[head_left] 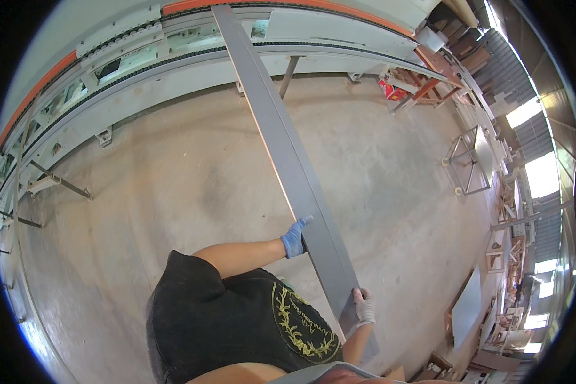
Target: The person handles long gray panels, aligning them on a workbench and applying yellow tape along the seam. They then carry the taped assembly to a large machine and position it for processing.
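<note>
A long, narrow grey board (294, 153) runs from the machine at the top down to my body. A lengthwise line shows along its face, and its left edge is pale. My left hand (294, 238), in a blue glove, grips that left edge partway along, thumb on the upper face. Nearer to me, my right hand (364, 306), in a whitish glove, is closed round the right edge. The fingers under the board are hidden. At its far end the board lies across the machine's chain rail (326, 48).
The long white machine (153, 83) with orange trim spans the far side, its legs on the concrete floor (198, 173). To the right are a wheeled metal-frame cart (477, 160), a leaning pale panel (467, 307) and a red object (393, 91) by a wooden stand. Workshop clutter lines the right wall.
</note>
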Tool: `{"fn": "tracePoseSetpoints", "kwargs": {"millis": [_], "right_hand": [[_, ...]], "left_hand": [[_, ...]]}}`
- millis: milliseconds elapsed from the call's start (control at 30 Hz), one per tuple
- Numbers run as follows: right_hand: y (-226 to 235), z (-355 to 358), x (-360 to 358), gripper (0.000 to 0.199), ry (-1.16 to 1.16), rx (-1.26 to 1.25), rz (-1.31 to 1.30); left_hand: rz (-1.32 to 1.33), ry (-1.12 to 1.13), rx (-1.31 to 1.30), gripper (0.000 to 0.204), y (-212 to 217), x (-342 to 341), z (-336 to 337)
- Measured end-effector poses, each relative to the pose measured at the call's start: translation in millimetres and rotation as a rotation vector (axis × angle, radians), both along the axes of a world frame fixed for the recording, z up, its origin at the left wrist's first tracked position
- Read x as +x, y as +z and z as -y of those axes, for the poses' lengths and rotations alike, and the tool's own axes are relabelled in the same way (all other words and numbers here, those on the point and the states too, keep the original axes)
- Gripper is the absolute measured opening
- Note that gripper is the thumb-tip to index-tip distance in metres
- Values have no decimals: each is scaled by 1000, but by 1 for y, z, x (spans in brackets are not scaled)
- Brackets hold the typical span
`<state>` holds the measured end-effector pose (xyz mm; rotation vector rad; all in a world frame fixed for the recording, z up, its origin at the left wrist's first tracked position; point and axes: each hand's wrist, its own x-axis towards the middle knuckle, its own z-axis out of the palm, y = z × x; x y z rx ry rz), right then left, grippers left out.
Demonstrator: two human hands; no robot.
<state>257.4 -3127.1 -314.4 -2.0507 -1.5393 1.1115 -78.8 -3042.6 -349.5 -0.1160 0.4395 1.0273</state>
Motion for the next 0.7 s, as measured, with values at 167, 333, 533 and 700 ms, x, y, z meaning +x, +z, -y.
{"fn": "tracePoseSetpoints", "kwargs": {"millis": [167,333,533,700], "right_hand": [[-11,-36,25,29,22,9,-41],[-5,-74,39,29,25,17,-118],[-16,-130,72,34,146,0,55],[-9,-181,90,45,197,-144,-100]], "left_hand": [[-23,4,-27,52,-9,20,-35],[-14,20,6,52,-8,39,-70],[-55,53,45,49,1,65,-116],[-120,124,20,48,1,86,-147]]}}
